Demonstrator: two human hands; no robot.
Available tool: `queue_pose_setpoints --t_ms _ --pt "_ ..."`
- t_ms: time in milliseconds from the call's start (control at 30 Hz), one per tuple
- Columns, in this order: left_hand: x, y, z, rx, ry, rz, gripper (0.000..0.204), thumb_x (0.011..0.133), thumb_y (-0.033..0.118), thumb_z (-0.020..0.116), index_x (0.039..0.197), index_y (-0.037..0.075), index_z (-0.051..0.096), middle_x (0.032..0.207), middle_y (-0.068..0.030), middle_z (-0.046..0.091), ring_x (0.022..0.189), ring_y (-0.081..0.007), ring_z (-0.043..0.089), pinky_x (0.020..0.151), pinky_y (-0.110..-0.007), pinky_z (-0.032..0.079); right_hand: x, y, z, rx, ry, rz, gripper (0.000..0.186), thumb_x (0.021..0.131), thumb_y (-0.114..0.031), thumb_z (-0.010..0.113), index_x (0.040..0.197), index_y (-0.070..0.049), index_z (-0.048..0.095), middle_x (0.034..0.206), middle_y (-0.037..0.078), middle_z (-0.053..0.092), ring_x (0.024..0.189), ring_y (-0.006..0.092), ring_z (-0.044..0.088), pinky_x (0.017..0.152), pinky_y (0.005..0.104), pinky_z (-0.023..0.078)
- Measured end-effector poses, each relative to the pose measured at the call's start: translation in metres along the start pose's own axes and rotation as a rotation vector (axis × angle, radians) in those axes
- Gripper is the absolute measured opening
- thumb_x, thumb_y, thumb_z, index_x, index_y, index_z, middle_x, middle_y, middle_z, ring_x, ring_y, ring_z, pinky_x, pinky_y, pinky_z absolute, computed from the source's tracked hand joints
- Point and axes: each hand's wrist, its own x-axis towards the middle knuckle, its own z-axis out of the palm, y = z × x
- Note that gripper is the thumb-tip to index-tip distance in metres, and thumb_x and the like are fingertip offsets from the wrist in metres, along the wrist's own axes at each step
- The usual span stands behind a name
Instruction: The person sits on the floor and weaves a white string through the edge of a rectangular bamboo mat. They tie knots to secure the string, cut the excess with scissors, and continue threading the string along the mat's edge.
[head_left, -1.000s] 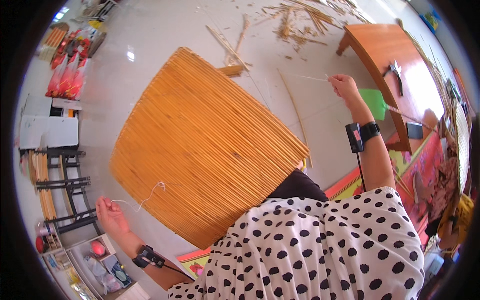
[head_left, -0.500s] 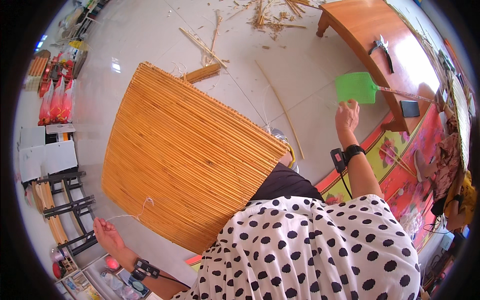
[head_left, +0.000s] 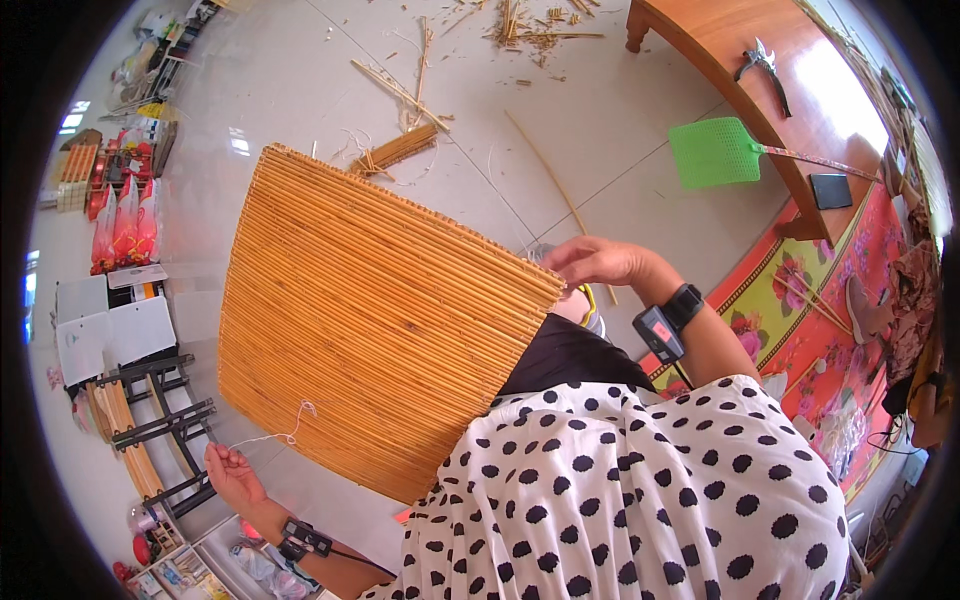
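Note:
A large mat of woven yellow-brown bamboo slats (head_left: 370, 310) lies across my lap and over the tiled floor. My left hand (head_left: 228, 470) is out at the lower left, pinching a thin white string (head_left: 275, 436) that runs from the mat's near edge. My right hand (head_left: 600, 262) rests at the mat's right edge, fingers curled together on the end of the slats, a black band on the wrist. What the right fingers pinch is too small to make out.
A green fly swatter (head_left: 715, 152) lies on the floor by a low wooden table (head_left: 760, 40) carrying pruning shears (head_left: 762, 62). Loose bamboo strips (head_left: 400, 150) and scraps litter the floor ahead. A black rack (head_left: 150, 425) and packages stand left. A floral mat (head_left: 800, 310) lies right.
My right hand has come down from a raised reach near the swatter to the mat's right edge. My left hand stays low, holding the string.

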Motion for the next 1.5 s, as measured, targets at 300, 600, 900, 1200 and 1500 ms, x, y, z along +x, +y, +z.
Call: queue_pose_setpoints --t_ms 300,600,900,1200,1500 --pt "0.011 -0.022 -0.016 -0.071 -0.017 -0.025 0.011 0.095 0.018 0.057 0.089 0.010 0.053 0.076 0.0026 0.051 0.060 -0.0054 0.044 0.055 -0.019 0.038 -0.126 0.066 -0.101 0.249 0.920 0.045 0.025 0.090 -0.015 0.060 0.071 -0.009 0.046 0.059 -0.005 0.034 0.048 0.0072 0.032 0.046 0.0239 0.028" --pt "0.026 -0.046 -0.030 -0.099 -0.029 -0.059 0.011 0.095 0.019 0.058 0.091 0.009 0.054 0.076 0.0031 0.051 0.063 -0.0051 0.044 0.057 -0.019 0.037 -0.385 0.239 -0.208 -1.349 1.803 0.412 0.041 0.085 -0.032 0.053 0.118 -0.009 0.054 0.111 0.012 0.057 0.106 0.0254 0.053 0.087 0.0413 0.040" --pt "0.028 -0.054 -0.035 -0.128 0.003 -0.056 0.011 0.092 0.017 0.061 0.092 0.008 0.056 0.078 0.0024 0.052 0.064 -0.0054 0.044 0.058 -0.019 0.036 -0.301 0.183 -0.156 -0.465 2.111 0.221 0.043 0.079 -0.020 0.059 0.122 -0.013 0.058 0.117 0.019 0.056 0.108 0.0341 0.056 0.071 0.0407 0.054" --pt "0.015 -0.079 -0.108 -0.102 0.005 -0.014 0.012 0.093 0.012 0.058 0.103 0.006 0.059 0.083 0.0003 0.056 0.068 -0.0095 0.048 0.061 -0.022 0.039 -0.111 0.085 -0.106 -1.063 1.079 0.209 0.024 0.078 -0.024 0.064 0.095 -0.009 0.072 0.086 0.009 0.071 0.075 0.0245 0.068 0.071 0.0339 0.054" --pt "-0.034 -0.052 -0.036 -0.197 0.179 -0.003 0.007 0.093 0.012 0.060 0.090 0.007 0.056 0.072 -0.0028 0.056 0.055 -0.0108 0.050 0.048 -0.022 0.039 0.061 -0.105 -0.004 -0.407 0.536 0.070 0.036 0.097 -0.032 0.050 0.117 -0.005 0.060 0.103 0.007 0.066 0.093 0.0171 0.064 0.076 0.0319 0.052"
